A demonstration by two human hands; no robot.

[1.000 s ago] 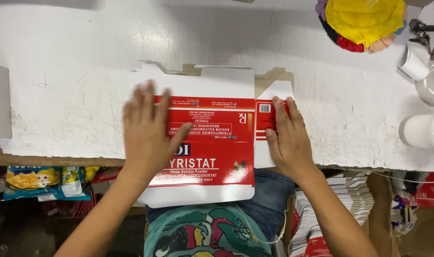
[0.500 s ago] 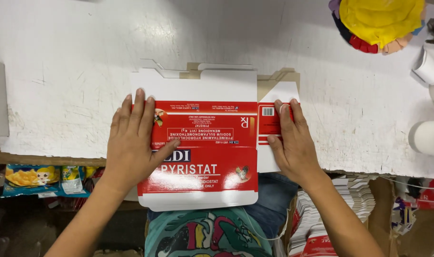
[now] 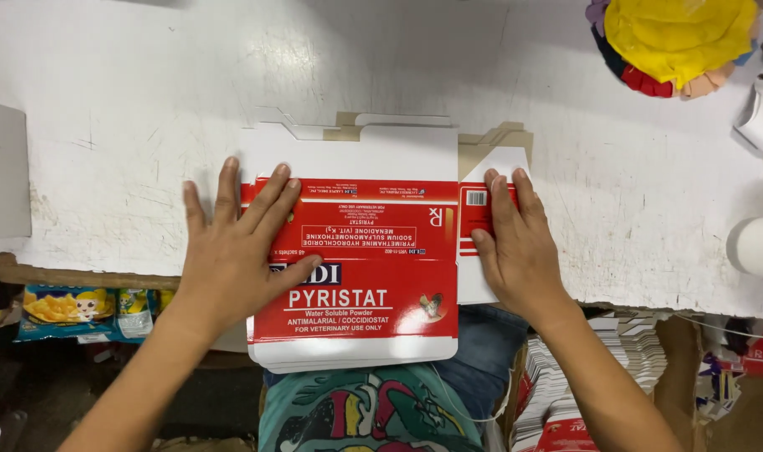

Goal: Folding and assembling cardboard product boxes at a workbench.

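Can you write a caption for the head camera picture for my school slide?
Two bare hands, left hand and right hand, press a flat red-and-white carton onto a worn white table.

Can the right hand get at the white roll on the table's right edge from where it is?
Probably yes. The right hand lies flat on the carton blank's side flap, and only bare white table lies between it and the white roll; nothing stands in the way.

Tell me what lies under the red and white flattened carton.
The flattened carton lies on the white table, its near edge overhanging. Brown cardboard pokes out beneath its far edge. The left hand and right hand press it flat; anything else underneath is hidden.
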